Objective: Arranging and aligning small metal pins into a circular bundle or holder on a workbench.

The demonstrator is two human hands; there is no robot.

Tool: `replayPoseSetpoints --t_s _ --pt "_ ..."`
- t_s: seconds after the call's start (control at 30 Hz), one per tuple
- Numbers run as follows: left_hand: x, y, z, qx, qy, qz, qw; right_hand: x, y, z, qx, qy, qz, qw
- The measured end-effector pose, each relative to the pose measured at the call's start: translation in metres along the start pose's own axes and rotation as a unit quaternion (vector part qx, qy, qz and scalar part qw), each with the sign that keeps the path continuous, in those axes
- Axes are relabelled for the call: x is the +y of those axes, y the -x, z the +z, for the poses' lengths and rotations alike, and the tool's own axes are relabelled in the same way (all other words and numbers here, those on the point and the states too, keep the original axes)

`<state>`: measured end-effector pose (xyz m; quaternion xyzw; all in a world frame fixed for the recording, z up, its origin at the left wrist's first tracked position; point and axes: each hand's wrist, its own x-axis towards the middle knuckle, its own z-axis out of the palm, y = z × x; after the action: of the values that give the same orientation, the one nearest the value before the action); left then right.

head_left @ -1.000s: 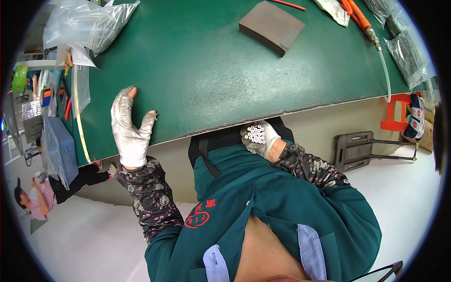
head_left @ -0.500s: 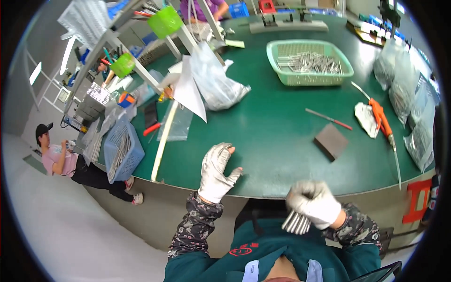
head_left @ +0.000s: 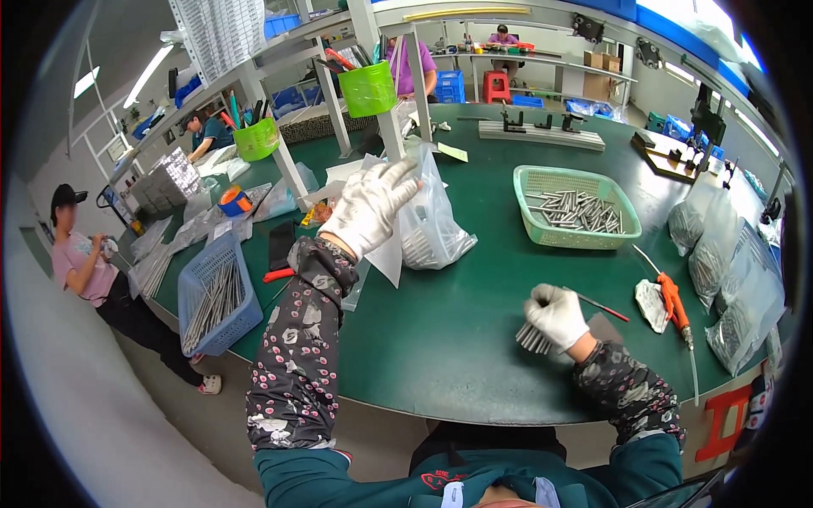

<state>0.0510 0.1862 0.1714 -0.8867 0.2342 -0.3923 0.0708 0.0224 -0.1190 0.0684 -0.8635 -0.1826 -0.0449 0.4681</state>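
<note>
Left hand (head_left: 366,207) raised, gloved fingers (head_left: 398,178) spread open, holding nothing, tips just at the clear plastic bag (head_left: 434,222) of metal rods. Right hand (head_left: 555,315) fingers closed tight around a bundle of metal rods (head_left: 533,339) sticking out below them, above green desk (head_left: 457,339).

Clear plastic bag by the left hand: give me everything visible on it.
The clear plastic bag is thin, crinkled, see-through film, standing slumped on the green table in front of a white rack post. Its lower part bulges with what look like thin metal rods; the top is loose and gathered upward. The left hand, in a white glove with fingers spread, reaches its top edge; contact looks likely, but a firm grip cannot be told. A white sheet lies against its left side.
</note>
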Motion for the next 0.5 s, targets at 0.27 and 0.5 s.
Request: replayPoseSetpoints --t_s 0.27,0.5 --pt "-0.025 0.003 0.002 -0.001 0.02 0.107 0.994 -0.138 -0.123 -0.003 -0.059 -0.389 -0.067 0.917" --pt "-0.012 0.0 0.007 -0.011 0.045 0.171 0.984 -0.126 -0.212 0.072 0.045 -0.003 -0.259 0.965"
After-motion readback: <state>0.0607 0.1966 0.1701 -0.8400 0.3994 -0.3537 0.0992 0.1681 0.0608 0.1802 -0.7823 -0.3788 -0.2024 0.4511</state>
